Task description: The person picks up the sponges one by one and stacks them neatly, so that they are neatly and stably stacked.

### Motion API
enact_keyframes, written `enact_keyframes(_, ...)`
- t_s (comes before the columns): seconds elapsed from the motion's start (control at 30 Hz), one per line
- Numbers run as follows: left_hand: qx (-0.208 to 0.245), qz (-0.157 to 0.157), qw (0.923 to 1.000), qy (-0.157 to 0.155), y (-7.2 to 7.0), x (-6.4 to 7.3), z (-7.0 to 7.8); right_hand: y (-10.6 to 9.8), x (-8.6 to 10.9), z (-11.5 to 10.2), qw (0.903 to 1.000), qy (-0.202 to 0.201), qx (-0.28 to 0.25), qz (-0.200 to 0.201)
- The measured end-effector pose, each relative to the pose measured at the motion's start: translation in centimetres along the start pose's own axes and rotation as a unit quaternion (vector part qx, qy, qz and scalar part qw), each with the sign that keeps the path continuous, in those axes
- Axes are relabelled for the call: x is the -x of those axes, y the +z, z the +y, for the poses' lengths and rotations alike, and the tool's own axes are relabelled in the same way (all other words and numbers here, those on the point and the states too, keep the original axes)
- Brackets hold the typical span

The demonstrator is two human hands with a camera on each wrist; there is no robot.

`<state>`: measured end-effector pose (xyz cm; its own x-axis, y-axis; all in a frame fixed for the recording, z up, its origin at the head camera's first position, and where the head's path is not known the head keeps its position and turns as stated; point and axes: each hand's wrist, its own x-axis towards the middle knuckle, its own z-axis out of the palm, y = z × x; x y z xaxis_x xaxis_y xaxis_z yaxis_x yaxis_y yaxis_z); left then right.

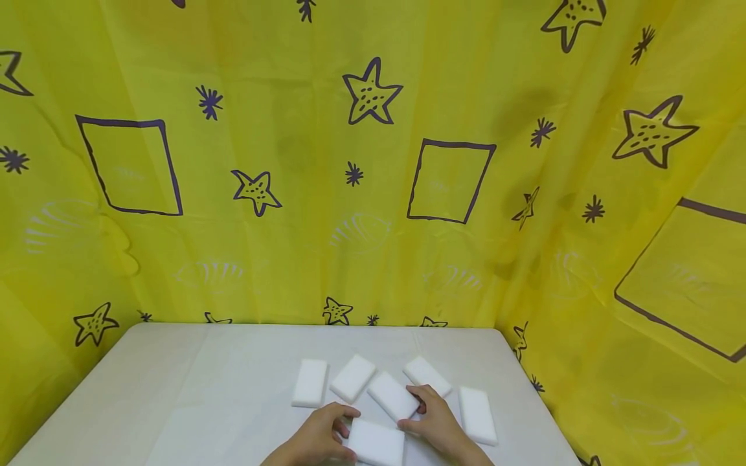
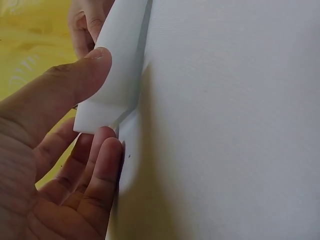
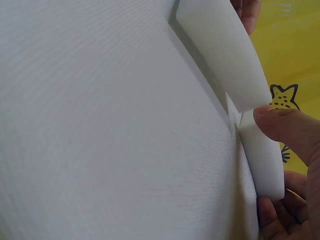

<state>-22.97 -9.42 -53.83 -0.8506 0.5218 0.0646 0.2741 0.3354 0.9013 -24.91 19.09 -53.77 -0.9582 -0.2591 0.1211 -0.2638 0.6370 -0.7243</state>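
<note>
Several white rectangular sponges lie on a white table. My left hand [image 1: 320,435] holds the left end of the nearest sponge [image 1: 377,443], its thumb along the near edge and fingertips at the far corner. In the left wrist view that sponge [image 2: 117,65] slants up away from the thumb. My right hand [image 1: 437,424] grips the lower right end of a second, tilted sponge [image 1: 392,395] just behind the first. The right wrist view has this sponge [image 3: 262,157] between thumb and fingertips, with the thumb tip right at the nearest sponge's corner.
Behind my hands, a sponge [image 1: 310,383] stands at the left of an arc, then an angled sponge [image 1: 353,378]. Another angled sponge [image 1: 428,375] is behind my right hand, and a sponge [image 1: 478,415] lies to its right. A yellow patterned curtain [image 1: 303,246] surrounds the table [image 1: 192,388].
</note>
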Motion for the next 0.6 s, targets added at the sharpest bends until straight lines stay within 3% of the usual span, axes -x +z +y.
enact_keyframes(0.43,0.011,0.011,0.9999,0.003,-0.7,1.6,-0.4,0.0,-0.1,0.0,0.9999,-0.001,0.015,0.007)
enact_keyframes(0.6,0.024,0.019,0.9995,-0.012,-1.0,2.2,-0.8,0.1,-0.1,-0.1,0.9998,-0.004,0.013,0.012)
